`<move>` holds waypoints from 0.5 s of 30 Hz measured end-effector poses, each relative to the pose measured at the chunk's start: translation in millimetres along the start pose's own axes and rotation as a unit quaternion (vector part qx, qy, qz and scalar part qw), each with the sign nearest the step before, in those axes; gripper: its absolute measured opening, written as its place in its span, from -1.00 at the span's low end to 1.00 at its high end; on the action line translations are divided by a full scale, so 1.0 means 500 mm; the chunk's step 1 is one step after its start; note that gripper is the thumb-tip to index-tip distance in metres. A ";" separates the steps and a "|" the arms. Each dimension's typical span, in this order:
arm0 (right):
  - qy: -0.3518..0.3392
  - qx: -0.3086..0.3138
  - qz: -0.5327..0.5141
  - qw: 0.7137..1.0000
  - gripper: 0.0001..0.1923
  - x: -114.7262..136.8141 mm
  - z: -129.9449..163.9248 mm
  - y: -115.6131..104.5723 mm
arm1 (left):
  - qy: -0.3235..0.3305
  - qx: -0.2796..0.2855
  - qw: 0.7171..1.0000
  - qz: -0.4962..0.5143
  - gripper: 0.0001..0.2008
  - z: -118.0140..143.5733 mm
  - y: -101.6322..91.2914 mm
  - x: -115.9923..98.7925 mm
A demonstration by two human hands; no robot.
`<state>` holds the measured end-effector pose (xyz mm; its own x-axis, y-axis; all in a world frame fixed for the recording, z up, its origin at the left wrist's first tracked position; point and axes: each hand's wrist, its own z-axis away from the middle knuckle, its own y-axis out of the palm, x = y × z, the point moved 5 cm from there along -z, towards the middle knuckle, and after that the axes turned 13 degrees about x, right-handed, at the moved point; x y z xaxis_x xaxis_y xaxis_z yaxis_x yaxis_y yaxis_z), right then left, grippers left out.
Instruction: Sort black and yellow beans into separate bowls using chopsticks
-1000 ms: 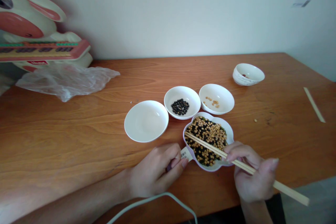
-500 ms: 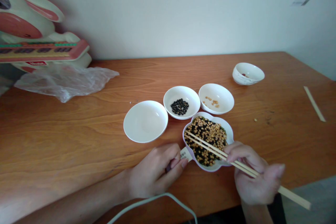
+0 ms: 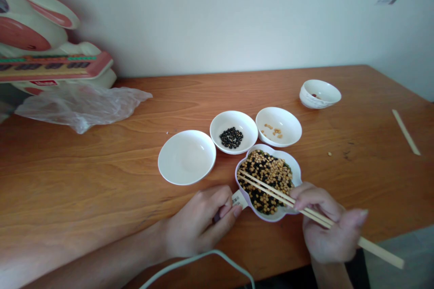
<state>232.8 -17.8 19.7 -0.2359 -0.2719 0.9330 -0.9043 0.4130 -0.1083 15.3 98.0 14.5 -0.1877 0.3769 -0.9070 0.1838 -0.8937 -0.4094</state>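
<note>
My right hand (image 3: 327,241) is gripping chopsticks (image 3: 315,216), my left hand (image 3: 205,219) a dish handle (image 3: 240,199), lower centre; few beans (image 3: 232,137) are lying separated mid-frame, most apparently left mixed.

The streaky-grained brown wooden bench (image 3: 101,162) carries, near its front edge, a white, lilac-rimmed, flower-shaped dish (image 3: 295,168) of mottled tan-and-black beans (image 3: 267,169); the slender wooden chopsticks (image 3: 315,217) are pale cream. Toward the back right corner, a round white bowl (image 3: 313,100) is faintly patterned outside.
</note>
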 end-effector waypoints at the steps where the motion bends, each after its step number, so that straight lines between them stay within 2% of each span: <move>1: 0.000 -0.005 -0.001 1.000 -0.13 -0.001 0.001 -0.001 | 0.001 0.000 1.000 -0.001 -0.70 0.000 0.000 0.000; 4: -0.008 -0.016 -0.013 1.000 -0.13 -0.003 0.003 -0.006 | 0.002 -0.001 1.000 -0.004 -0.70 0.000 0.000 -0.002; 8: -0.057 -0.050 -0.038 0.996 -0.15 0.001 0.007 -0.024 | -0.002 -0.001 1.000 -0.007 -0.70 -0.001 -0.001 -0.004; 11: -0.107 -0.123 -0.028 0.986 -0.19 0.005 0.008 -0.049 | -0.002 -0.001 1.000 -0.007 -0.71 -0.001 -0.001 -0.005; 15: -0.168 -0.251 0.012 0.953 -0.24 0.006 0.004 -0.092 | -0.004 0.002 1.000 -0.010 -0.71 0.000 0.000 -0.003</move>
<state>273.2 -39.3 26.7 -0.4322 -0.4853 0.7601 -0.6327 0.7637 0.1278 15.7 97.7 15.7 -0.1993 0.3933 -0.8976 0.1763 -0.8866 -0.4276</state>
